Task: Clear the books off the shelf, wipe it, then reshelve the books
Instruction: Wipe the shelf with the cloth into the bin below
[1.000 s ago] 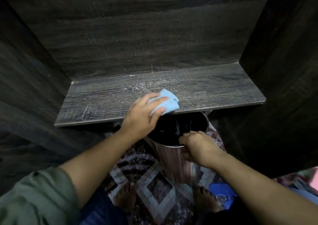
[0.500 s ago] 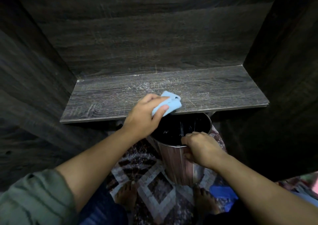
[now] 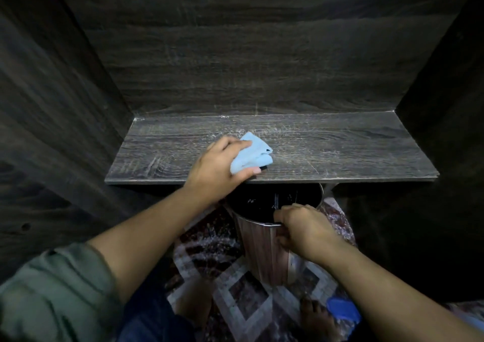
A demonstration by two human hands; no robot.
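A dark wood-grain shelf [image 3: 327, 153] spans the alcove, bare of books, with pale dust streaks near its back middle. My left hand [image 3: 217, 169] grips a folded light blue cloth [image 3: 250, 154] and holds it on the shelf near the front edge, just left of centre. Below the shelf edge stands a tall metal bin [image 3: 264, 252] with a dark inside. My right hand [image 3: 301, 226] grips its near rim. No books are in view.
Dark wooden side walls [image 3: 52, 106] and a back panel [image 3: 248, 53] close in the shelf on three sides. A patterned rug [image 3: 235, 289] covers the floor under my bare feet. A blue object [image 3: 343, 310] lies on the floor at lower right.
My left hand has carried the blue cloth from over the bin's rim up and back onto the shelf surface. My right hand has stayed on the bin rim.
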